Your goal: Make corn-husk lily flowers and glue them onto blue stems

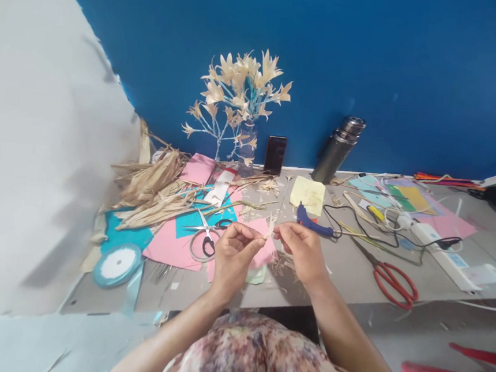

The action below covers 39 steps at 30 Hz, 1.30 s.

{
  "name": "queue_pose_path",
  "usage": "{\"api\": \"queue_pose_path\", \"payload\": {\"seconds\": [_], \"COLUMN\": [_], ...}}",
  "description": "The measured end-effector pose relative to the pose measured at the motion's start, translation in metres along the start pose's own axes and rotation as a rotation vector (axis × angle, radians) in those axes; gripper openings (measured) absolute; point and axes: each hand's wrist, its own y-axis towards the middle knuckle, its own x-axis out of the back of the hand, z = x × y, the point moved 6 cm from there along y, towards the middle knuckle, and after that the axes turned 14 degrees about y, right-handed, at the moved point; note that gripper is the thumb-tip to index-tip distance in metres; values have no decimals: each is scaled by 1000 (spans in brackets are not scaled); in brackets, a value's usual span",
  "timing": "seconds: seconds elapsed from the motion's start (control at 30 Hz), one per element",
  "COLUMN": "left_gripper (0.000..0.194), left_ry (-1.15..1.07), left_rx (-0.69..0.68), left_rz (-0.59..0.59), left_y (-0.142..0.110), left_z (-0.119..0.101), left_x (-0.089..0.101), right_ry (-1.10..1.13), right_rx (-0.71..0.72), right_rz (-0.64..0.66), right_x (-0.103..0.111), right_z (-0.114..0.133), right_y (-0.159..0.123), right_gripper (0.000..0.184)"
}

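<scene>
Between my two hands, above the middle of the table, a small pale strip of dried corn husk stands up. The fingertips and thumb of my left hand pinch its lower end. My right hand is closed at the strip's right side, thumb and forefinger at its edge; its other fingers are partly hidden. Black-handled scissors lie open, left of my left hand, over a roll of tape. A blue glue gun lies just beyond my right hand. Pink paper and husk scraps lie underneath.
Husk flowers stand in a clear bottle at the back, beside a phone and a leaning thermos. Dried husks and a ribbon spool lie left. Red-handled scissors, cords and a power strip lie right.
</scene>
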Motion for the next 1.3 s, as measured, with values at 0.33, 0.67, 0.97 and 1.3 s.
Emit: {"api": "queue_pose_path", "payload": {"seconds": [0.33,0.67,0.97,1.3], "left_gripper": [18,14,16,22], "left_ry": [139,134,138,83], "left_rx": [-40,-46,20,10], "left_rz": [-4,-27,-46,-34], "left_y": [-2,0,-3,-2], "left_z": [-5,6,8,11], "left_x": [2,2,-1,-5], "right_ry": [207,117,74,123], "right_rx": [-130,-90,-58,-61], "right_rz": [123,85,69,26], "right_x": [-18,-18,-16,-13], "right_z": [-13,-4,-1,-5], "right_y": [-5,-8,-11,-12], "right_gripper": [32,20,17,23]}}
